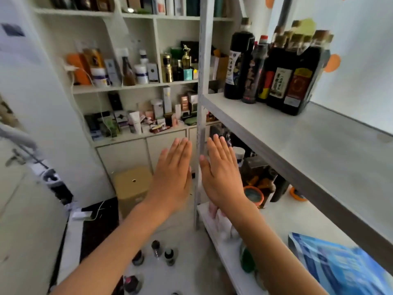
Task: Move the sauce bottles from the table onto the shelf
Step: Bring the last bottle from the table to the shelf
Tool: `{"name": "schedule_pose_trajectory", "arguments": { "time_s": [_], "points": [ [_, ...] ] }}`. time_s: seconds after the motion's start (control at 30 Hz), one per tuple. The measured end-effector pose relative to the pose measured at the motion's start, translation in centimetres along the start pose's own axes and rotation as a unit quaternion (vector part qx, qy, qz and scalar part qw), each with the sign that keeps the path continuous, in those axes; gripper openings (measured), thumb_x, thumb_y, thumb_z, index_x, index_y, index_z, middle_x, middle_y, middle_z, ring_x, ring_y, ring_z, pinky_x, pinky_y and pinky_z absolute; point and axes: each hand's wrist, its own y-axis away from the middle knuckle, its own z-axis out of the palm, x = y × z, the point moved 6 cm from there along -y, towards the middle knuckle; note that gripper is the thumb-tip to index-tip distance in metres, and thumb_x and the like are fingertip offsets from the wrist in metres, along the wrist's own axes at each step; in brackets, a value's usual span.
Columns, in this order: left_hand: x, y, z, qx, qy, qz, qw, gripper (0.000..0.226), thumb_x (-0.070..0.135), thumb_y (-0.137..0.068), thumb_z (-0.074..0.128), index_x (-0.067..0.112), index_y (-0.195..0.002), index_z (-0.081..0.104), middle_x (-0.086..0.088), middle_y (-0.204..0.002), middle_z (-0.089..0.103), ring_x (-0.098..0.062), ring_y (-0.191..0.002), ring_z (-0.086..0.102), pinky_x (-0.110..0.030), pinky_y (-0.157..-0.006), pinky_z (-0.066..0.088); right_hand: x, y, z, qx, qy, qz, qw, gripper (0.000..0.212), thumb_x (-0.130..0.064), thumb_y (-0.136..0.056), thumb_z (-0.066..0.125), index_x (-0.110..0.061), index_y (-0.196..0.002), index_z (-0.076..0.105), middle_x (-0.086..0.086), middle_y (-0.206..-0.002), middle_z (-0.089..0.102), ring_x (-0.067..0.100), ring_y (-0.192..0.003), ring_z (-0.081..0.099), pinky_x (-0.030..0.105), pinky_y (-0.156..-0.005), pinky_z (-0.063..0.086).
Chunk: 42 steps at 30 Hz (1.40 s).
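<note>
Overhead, sauce bottles (pixel 274 69) crowd the shelf (pixel 297 133), well apart from both flat, empty hands, left (pixel 172 173) and right (pixel 223 173).

Matt grey-white shelf (pixel 297 133) with a faintly mottled board, chipped painted post (pixel 203 81), glossy dark bottles (pixel 276 67) with paper labels, shiny blue plastic bag (pixel 340 267), smooth beige plastic bin (pixel 131 186)

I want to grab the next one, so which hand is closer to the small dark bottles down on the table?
Left. The left hand is raised roughly above the small dark bottles; the right hand is farther right, beyond the shelf post. Both are open and empty.
</note>
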Motion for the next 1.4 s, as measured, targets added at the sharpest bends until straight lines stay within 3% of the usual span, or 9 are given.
{"name": "schedule_pose_trajectory", "arguments": {
  "time_s": [0.2,0.3,0.5,0.6,0.77,0.97,1.1,1.27,1.4],
  "points": [
    [-2.9,10.0,-3.5,-0.014,-0.029,-0.078,0.996,0.062,0.033,-0.098,0.017,0.014,-0.154,0.000,0.001,-0.161,-0.007,-0.011,-0.147,-0.013,-0.037,-0.122,-0.001,-7.1,5.5,3.1,-0.056,-0.060,-0.087,0.993,0.054,-0.032,-0.109,0.028,-0.013,-0.158,0.018,0.003,-0.167,0.008,0.007,-0.151,-0.008,0.028,-0.123,-0.010],
    [-5.1,14.5,-4.9,-0.013,-0.016,-0.139,0.990,0.063,0.027,-0.100,0.030,0.018,-0.153,-0.003,0.005,-0.160,-0.009,-0.010,-0.148,-0.013,-0.037,-0.122,0.000,-10.4,8.6,5.0,-0.081,-0.082,-0.131,0.985,0.055,-0.034,-0.108,0.026,-0.013,-0.158,0.018,0.003,-0.167,0.009,0.005,-0.149,-0.009,0.029,-0.124,-0.008],
    [-8.5,23.9,-7.8,0.027,0.013,-0.253,0.967,0.062,0.024,-0.103,0.033,0.022,-0.154,-0.002,0.013,-0.157,-0.009,-0.003,-0.146,-0.013,-0.025,-0.119,-0.006,-16.4,14.4,8.9,-0.128,-0.106,-0.195,0.967,0.056,-0.034,-0.108,0.027,-0.014,-0.159,0.016,0.001,-0.166,0.012,0.006,-0.151,-0.006,0.032,-0.125,-0.003],
    [-10.1,29.9,-9.5,0.041,0.018,-0.301,0.953,0.063,0.024,-0.102,0.034,0.022,-0.154,-0.003,0.010,-0.160,-0.006,-0.002,-0.146,-0.012,-0.028,-0.122,0.001,-20.8,17.8,11.1,-0.155,-0.107,-0.229,0.955,0.058,-0.037,-0.106,0.021,-0.014,-0.159,0.016,0.001,-0.166,0.012,0.008,-0.152,-0.005,0.031,-0.125,-0.005],
    [-12.9,41.0,-14.0,0.078,0.030,-0.385,0.919,0.064,0.024,-0.103,0.034,0.024,-0.154,-0.004,0.014,-0.159,-0.007,0.002,-0.144,-0.012,-0.024,-0.120,0.000,-29.5,25.3,14.8,-0.215,-0.148,-0.274,0.926,0.056,-0.028,-0.107,0.034,-0.014,-0.158,0.017,0.001,-0.166,0.014,0.006,-0.152,-0.002,0.034,-0.126,-0.001],
    [-15.6,56.6,-20.8,0.115,-0.004,-0.470,0.875,0.064,0.019,-0.101,0.039,0.016,-0.155,0.003,0.004,-0.162,0.003,-0.004,-0.147,-0.006,-0.033,-0.122,0.006,-41.3,35.9,17.7,-0.271,-0.187,-0.325,0.886,0.055,-0.026,-0.106,0.040,-0.011,-0.157,0.024,0.006,-0.164,0.025,0.015,-0.153,0.011,0.034,-0.126,0.006],
    [-16.4,67.1,-25.4,0.163,-0.027,-0.532,0.831,0.065,0.018,-0.101,0.039,0.020,-0.155,0.002,0.017,-0.155,-0.003,0.005,-0.141,-0.013,-0.023,-0.118,-0.001,-49.1,43.8,19.2,-0.320,-0.214,-0.366,0.847,0.053,-0.027,-0.106,0.041,-0.011,-0.155,0.029,0.008,-0.162,0.028,0.017,-0.153,0.014,0.035,-0.126,0.008],
    [-17.0,78.1,-29.6,0.203,-0.046,-0.599,0.773,0.064,0.015,-0.101,0.040,0.018,-0.155,0.006,0.015,-0.157,0.000,0.003,-0.143,-0.010,-0.018,-0.116,-0.003,-57.2,52.7,21.2,-0.367,-0.231,-0.410,0.802,0.052,-0.027,-0.106,0.041,-0.011,-0.155,0.031,0.008,-0.163,0.027,0.019,-0.153,0.016,0.038,-0.126,0.011],
    [-17.8,84.0,-31.9,0.230,-0.054,-0.626,0.743,0.063,0.015,-0.100,0.041,0.014,-0.155,0.009,0.003,-0.162,0.007,-0.004,-0.147,-0.003,-0.028,-0.121,0.005,-62.5,57.9,22.3,-0.385,-0.241,-0.441,0.774,0.051,-0.028,-0.106,0.042,-0.011,-0.153,0.033,0.008,-0.162,0.029,0.019,-0.152,0.019,0.032,-0.125,0.009]
  ]
}}
